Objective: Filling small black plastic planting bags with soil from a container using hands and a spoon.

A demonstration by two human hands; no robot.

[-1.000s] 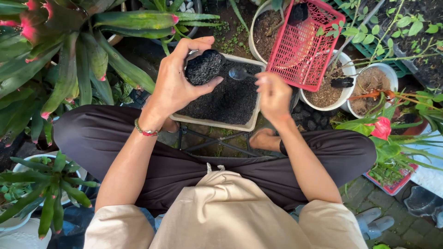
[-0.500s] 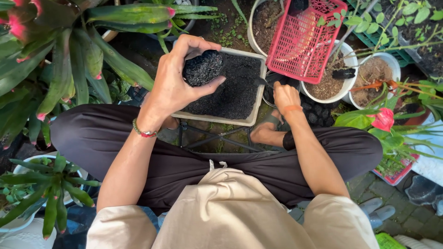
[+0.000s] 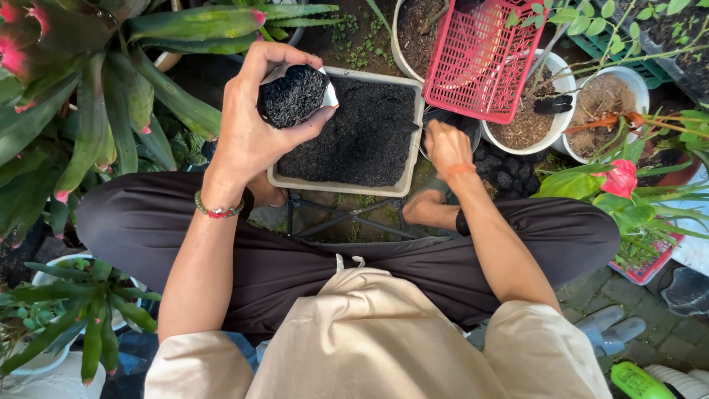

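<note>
Far left of frame: spiky green plants with pink tips (image 3: 88, 96) are crowding the edge. Left hand (image 3: 255, 125) is wrapping around a small pot (image 3: 293, 94) packed with black soil, fingers curled tight on it, holding it over the upper-left corner of the rectangular tray (image 3: 343, 185) of dark medium at centre frame. Right hand (image 3: 448, 148) is sitting just right of the tray, fingers closed on a dark tool handle; the tool itself is too hidden to identify. Red plastic basket (image 3: 484, 63) is leaning over white pots (image 3: 550, 100) at upper right.

Soil-filled pot (image 3: 292, 94) in left hand (image 3: 255, 125)
</note>
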